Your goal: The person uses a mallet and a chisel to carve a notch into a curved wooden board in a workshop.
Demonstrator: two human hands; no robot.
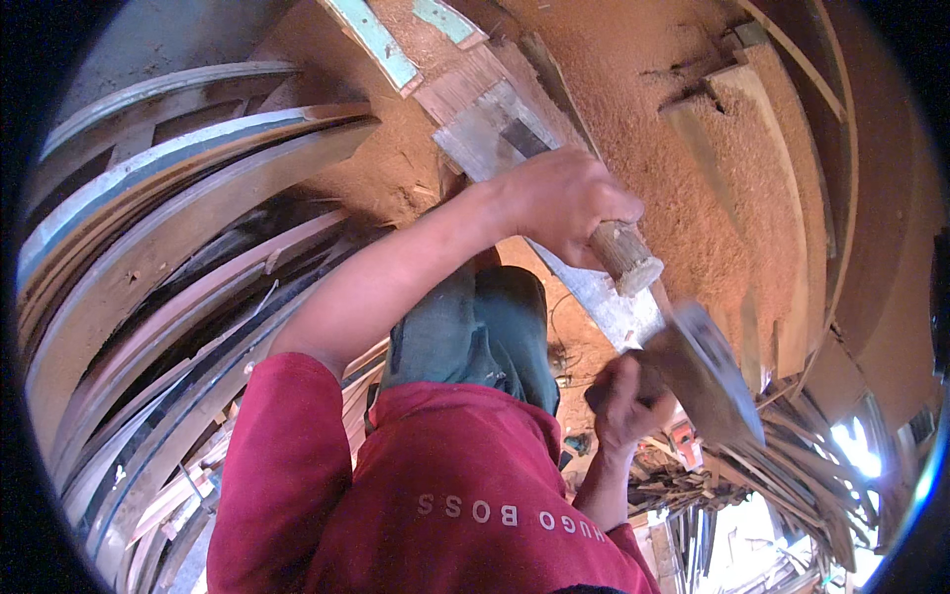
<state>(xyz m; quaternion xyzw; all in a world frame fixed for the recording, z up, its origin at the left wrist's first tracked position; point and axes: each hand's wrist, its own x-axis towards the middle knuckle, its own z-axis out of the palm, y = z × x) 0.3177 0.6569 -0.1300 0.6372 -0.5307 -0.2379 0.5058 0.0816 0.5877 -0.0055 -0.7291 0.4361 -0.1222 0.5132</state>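
Observation:
My left hand [569,203] is closed around a round wooden tool handle [628,259], whose blunt end sticks out toward the right. The rest of that tool is hidden by my fist. Beneath the hand lies a worn, grey-white wooden board [485,129] with a dark rectangular slot in its face. My right hand [628,401] is closed low on the right. It grips a hatchet-like striking tool [705,371] with a broad flat head, smeared by motion and a short way from the wooden handle's end.
Sawdust [737,208] covers the ground ahead. Long planks [178,228] are stacked along the left. Pale-green painted wood strips [371,45] lie at the top. Loose boards [792,129] lean at the right, with scrap wood [782,475] heaped lower right near an orange-red object [685,444].

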